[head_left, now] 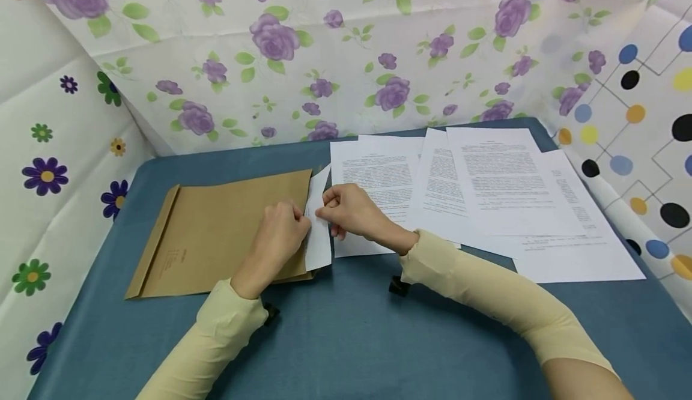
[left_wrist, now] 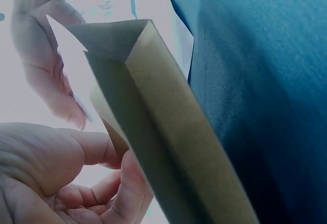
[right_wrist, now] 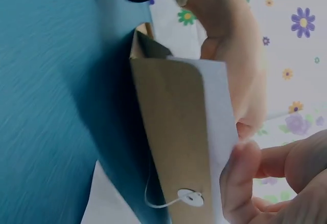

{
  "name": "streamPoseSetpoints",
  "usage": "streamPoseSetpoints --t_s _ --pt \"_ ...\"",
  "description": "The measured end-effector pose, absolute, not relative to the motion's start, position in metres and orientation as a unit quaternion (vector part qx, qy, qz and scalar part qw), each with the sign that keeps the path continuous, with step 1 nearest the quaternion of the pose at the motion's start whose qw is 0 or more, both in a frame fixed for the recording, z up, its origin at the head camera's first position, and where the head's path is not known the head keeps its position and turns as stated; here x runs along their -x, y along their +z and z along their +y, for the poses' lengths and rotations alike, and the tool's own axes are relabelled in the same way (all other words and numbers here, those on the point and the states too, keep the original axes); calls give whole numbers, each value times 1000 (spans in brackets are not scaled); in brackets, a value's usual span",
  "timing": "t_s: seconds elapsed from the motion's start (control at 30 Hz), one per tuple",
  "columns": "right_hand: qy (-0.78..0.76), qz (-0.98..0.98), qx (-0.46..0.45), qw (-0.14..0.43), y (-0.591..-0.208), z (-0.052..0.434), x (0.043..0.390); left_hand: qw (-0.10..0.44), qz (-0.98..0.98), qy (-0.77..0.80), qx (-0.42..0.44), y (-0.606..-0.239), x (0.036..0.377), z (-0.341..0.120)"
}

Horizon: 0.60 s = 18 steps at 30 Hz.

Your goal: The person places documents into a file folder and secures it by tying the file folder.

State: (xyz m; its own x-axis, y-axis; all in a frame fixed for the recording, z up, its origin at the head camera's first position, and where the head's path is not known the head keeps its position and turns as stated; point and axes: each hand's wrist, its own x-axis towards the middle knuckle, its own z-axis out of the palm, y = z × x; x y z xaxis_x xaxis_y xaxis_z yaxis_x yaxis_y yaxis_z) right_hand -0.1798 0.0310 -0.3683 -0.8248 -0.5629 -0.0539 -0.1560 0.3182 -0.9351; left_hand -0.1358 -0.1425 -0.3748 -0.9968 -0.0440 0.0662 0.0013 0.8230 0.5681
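Two hands meet at the open right end of a brown envelope (head_left: pixel 216 232) that lies flat on the blue worktop (head_left: pixel 346 328), its long side running left to right. Farthest left, the envelope's sealed end points toward the flowered side wall (head_left: pixel 48 178). Next comes the left hand (head_left: pixel 278 235), resting on the envelope near its mouth, fingers curled; its grip seems to pinch the upper edge of the mouth, and the left wrist view shows the paper walls (left_wrist: pixel 153 111) spread apart with the thumb (left_wrist: pixel 76 150) beside them. A white sheet (head_left: pixel 318 232) sticks partway out of the mouth, tilted a little. Just to the right, the right hand (head_left: pixel 351 214) pinches that sheet's edge between thumb and fingertips; the right wrist view shows the flap (right_wrist: pixel 173 147) with its string-tie button (right_wrist: pixel 192 198) and the white sheet just behind it. Farther right, several printed pages (head_left: pixel 503 190) lie fanned and overlapping, some reaching the dotted wall (head_left: pixel 643 118).

To do this step well, I judge the left hand should keep the mouth wide and the envelope pinned flat, while the right hand squares the sheet to the opening and slides it level, so no corner catches on the flap or buckles.
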Motion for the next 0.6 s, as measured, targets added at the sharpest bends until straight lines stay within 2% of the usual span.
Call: streamPoseSetpoints --t_s 0.2,0.4,0.6 --pt "-558 762 166 282 -362 28 187 38 -954 -296 -14 -373 135 -144" --pt "-539 757 107 354 -372 34 203 30 -953 -299 -22 -372 133 -143" --pt "-524 760 88 374 -388 35 209 32 -953 -300 -17 -370 132 -143"
